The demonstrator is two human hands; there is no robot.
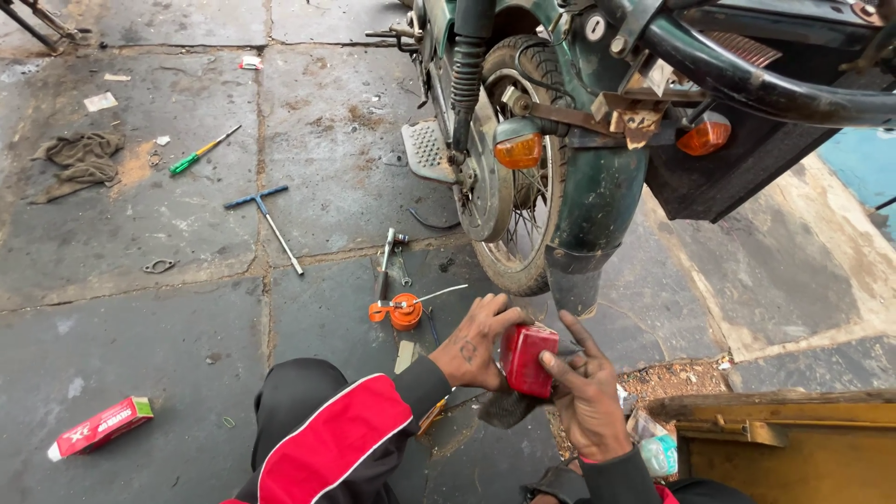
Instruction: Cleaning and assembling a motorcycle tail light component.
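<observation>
Red tail-lamp lens (528, 359) sits pinched between both hands, left hand (478, 343) and right hand (588, 397) curled closed around it, steadying it just behind the motorcycle's rear wheel (523, 187).

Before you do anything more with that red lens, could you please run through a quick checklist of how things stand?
1. Red tail-light lens held by both hands: ok, left hand and right hand are on it.
2. Lens free of cracks: cannot tell.
3. Rear mudguard in view and unobstructed: ok.
4. T-handle wrench and green screwdriver close by: not ok, they lie apart on the floor.
5. Orange oil can upright: ok.
</observation>
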